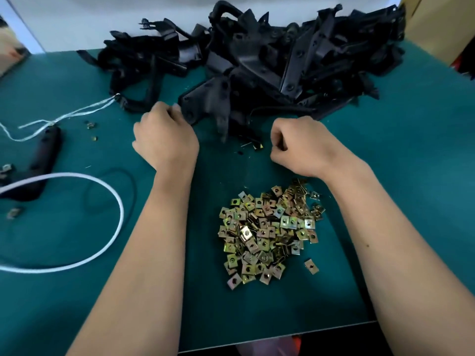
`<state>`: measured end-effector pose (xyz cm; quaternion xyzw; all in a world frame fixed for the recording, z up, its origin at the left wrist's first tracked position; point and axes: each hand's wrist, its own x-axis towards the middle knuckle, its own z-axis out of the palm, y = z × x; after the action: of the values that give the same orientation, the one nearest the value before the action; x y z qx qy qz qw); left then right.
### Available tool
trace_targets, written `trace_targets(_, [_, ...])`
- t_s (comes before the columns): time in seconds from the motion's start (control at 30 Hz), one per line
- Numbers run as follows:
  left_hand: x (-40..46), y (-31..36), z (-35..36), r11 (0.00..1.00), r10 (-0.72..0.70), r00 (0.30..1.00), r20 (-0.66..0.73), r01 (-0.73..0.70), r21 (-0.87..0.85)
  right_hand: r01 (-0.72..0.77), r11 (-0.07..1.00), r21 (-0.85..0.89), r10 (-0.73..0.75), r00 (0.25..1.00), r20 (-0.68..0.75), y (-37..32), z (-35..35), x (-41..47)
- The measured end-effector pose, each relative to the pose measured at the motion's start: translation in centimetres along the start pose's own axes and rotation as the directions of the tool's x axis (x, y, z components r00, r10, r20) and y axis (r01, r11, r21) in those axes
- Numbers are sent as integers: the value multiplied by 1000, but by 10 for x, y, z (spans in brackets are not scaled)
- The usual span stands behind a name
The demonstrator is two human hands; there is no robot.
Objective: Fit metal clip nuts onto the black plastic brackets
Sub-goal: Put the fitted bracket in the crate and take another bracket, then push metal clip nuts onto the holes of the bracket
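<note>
A big heap of black plastic brackets (270, 55) lies at the back of the green table. One black bracket (208, 98) juts out of it toward me. My left hand (164, 137) grips that bracket's near left corner with curled fingers. My right hand (300, 145) hovers to the right of it with the fingers curled in; whether it pinches a clip nut I cannot tell. A pile of yellowish metal clip nuts (267, 232) lies between my forearms. A clip nut (257, 146) sits on the bracket's near end, between my hands.
At the left lie a black bracket (41, 160), a white cord loop (77, 222), white string (66, 114) and a few stray clip nuts (91, 124). The table's front edge (282, 335) runs below the nut pile. A cardboard box (437, 27) stands back right.
</note>
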<state>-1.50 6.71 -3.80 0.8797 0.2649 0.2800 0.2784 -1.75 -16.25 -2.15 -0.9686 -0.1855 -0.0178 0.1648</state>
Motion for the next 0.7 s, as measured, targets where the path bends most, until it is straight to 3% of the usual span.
trace_targets(0.17, [-1,8,-9,933,-177,984,-30,158,-323,-53,952,303,84,992,-90,4,-1,-4])
trace_targets(0.23, [-4,11,-8,914,-151,989,-8,136,-382,-50,830,555,152,979,-139,0,0,-2])
trace_targets(0.33, [-6,14,-3,929,-47,998,43,59,-364,-13,545,839,239,961,-140,-5,-1,1])
trace_targets(0.47, [-6,15,7,965,47,994,94,-20,-262,30,387,922,260,955,-140,-9,2,3])
trace_targets(0.7, [-10,13,12,984,58,995,76,-44,-170,50,445,894,255,950,-180,-14,6,2])
